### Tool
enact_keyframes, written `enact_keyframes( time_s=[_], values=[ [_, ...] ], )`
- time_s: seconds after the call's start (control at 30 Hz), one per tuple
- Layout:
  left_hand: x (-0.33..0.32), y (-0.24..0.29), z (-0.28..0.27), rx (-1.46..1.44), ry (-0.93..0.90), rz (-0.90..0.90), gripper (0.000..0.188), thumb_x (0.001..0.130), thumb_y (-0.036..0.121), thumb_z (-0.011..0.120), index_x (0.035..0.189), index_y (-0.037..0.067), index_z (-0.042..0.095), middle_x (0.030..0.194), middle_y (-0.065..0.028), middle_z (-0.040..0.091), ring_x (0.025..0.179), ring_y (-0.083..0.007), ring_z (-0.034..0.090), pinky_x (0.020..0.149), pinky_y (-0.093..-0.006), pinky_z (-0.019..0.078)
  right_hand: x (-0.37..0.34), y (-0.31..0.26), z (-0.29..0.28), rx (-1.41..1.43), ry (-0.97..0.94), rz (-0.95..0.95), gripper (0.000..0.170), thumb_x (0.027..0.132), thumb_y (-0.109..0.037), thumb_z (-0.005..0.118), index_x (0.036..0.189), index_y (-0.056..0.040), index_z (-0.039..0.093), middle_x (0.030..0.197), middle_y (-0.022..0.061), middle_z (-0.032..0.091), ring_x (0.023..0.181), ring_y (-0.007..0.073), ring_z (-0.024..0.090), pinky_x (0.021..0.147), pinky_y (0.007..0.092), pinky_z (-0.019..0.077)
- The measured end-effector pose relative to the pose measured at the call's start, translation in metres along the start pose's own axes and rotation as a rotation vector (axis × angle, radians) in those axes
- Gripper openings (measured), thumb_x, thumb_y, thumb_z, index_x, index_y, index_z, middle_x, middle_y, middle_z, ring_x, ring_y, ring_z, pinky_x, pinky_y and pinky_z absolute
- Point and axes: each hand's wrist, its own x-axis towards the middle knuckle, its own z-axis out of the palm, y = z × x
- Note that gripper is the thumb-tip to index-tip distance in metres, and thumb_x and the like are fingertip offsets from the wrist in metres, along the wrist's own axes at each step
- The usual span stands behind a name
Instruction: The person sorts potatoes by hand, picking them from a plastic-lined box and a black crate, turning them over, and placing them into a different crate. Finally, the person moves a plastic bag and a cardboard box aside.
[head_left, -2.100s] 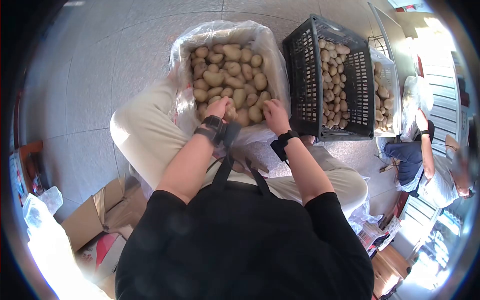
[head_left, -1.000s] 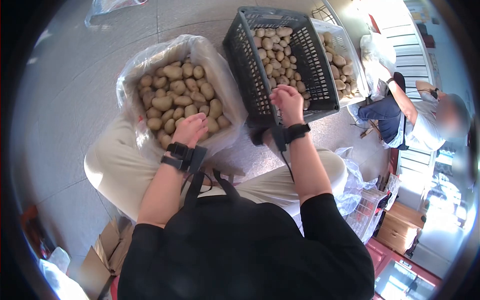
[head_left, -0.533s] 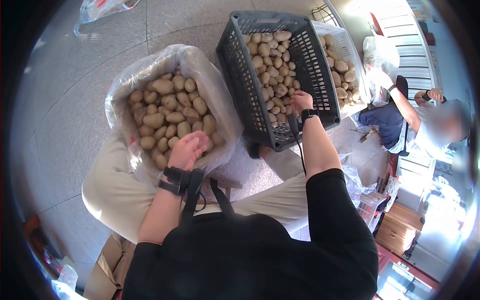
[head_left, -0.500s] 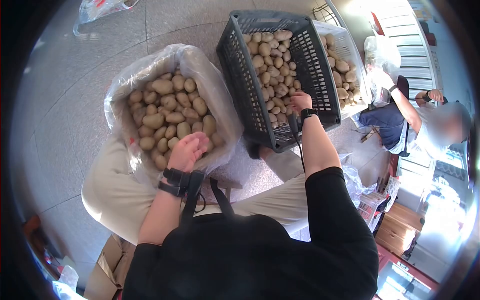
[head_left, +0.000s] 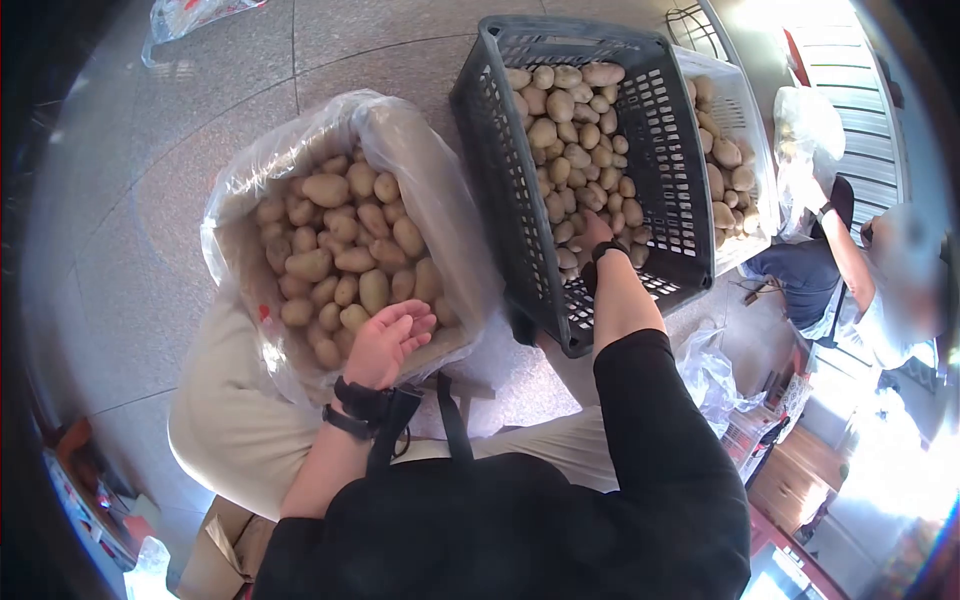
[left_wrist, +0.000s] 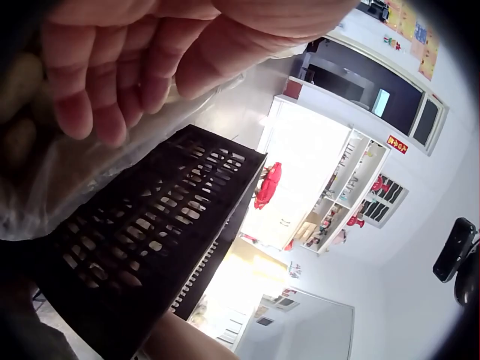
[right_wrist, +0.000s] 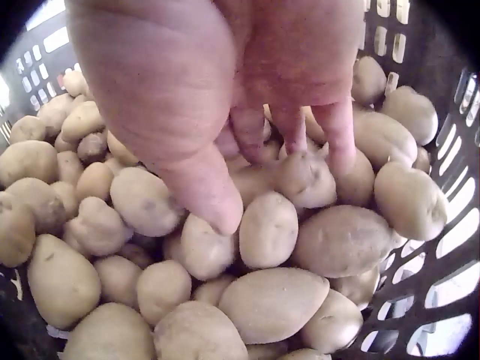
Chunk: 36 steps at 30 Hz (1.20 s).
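Note:
My right hand (head_left: 594, 232) reaches down into a black plastic crate (head_left: 478, 150) of potatoes. In the right wrist view, its fingertips touch the potatoes. A knobby potato (right_wrist: 309, 180) lies between the fingers and the thumb; I cannot tell whether they grip it. The thumb tip is at a smaller potato (right_wrist: 204, 247) in front. My left hand (head_left: 385, 345) hovers over the near edge of a box lined with clear plastic (head_left: 225, 225). Larger potatoes (head_left: 325, 188) fill that box. The left fingers are loosely curved and hold nothing.
Beyond the crate stands a white basket (head_left: 760, 130) with more potatoes. Another person (head_left: 850, 265) sits at the right by a plastic bag (head_left: 805, 125). Cardboard (head_left: 220, 555) lies at the lower left, and a plastic bag (head_left: 708, 380) is near my right knee.
My right hand has gone from the lined box over into the black crate and down among its potatoes. The left has lifted off the potatoes and stays over the box. The head view has shifted.

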Motion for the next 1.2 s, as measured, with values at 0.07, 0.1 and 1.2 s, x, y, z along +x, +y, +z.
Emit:
enact_keyframes(
  time_s=[0.07, 0.1, 1.2],
  values=[
    [0.003, 0.0, 0.0, -0.003, 0.003, -0.004, 0.026, 0.088, 0.008, 0.045, 0.112, -0.001, 0.049, 0.11, -0.0111, 0.054, 0.102, -0.0211, 0.053, 0.084, -0.0332, 0.0448, -0.007, -0.003, 0.005, 0.083, 0.04, -0.025, 0.089, 0.051, -0.023, 0.076, 0.127, -0.0044, 0.034, 0.118, 0.0201, 0.05, 0.11, 0.0288, 0.048, 0.092, 0.0342, 0.0399],
    [0.004, -0.001, -0.001, -0.004, 0.007, -0.01, 0.026, 0.088, 0.008, 0.045, 0.112, -0.001, 0.049, 0.111, -0.011, 0.054, 0.101, -0.021, 0.053, 0.084, -0.0332, 0.0448, -0.003, -0.007, 0.007, 0.011, 0.035, 0.018, 0.094, 0.047, -0.024, 0.078, 0.127, -0.0046, 0.032, 0.122, 0.0199, 0.044, 0.113, 0.0324, 0.045, 0.092, 0.0363, 0.0395],
    [0.005, -0.008, -0.003, -0.011, 0.006, 0.019, 0.024, 0.088, 0.01, 0.046, 0.11, -0.001, 0.048, 0.106, -0.0106, 0.055, 0.099, -0.0209, 0.055, 0.082, -0.033, 0.0468, -0.052, -0.014, -0.089, 1.307, 0.254, 0.166, 0.066, 0.066, -0.016, 0.07, 0.118, -0.0063, 0.03, 0.097, 0.0123, 0.051, 0.07, 0.0243, 0.058, 0.046, 0.036, 0.0507]
  ],
)
